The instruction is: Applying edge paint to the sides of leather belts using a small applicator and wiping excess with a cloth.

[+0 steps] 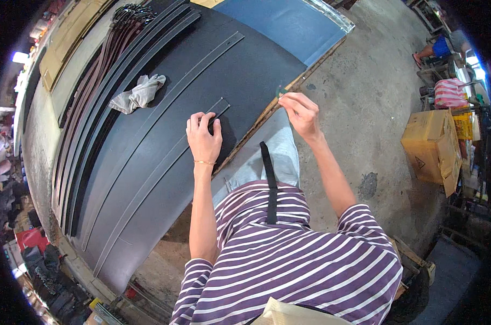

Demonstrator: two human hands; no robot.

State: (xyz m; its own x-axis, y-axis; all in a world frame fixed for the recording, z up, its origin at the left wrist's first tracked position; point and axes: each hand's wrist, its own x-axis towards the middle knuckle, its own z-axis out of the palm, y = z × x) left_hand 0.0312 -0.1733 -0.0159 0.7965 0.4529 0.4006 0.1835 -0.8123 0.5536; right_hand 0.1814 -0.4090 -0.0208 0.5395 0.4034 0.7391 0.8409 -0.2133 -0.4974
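Observation:
My left hand point(204, 138) lies over a long dark strip point(153, 170) on the black-covered worktop point(256, 65). Its fingers and thumb are curled around the strip near its far end, which sticks out beyond them. Over the worktop's right edge, my right hand point(301, 114) is closed in a pinch. A small greenish thing point(280, 92) shows at its fingertips, too blurred to name. A second dark strip point(186, 81) runs lengthwise farther left, apart from both hands.
A crumpled grey cloth point(140, 93) lies beside several stacked black straps point(91, 146) and a bundle of brown ones point(102, 73). A blue sheet point(289, 24) covers the far end. On the right stand a cardboard box point(432, 146) and a striped bag point(450, 93); another person's leg point(425, 52) shows beyond.

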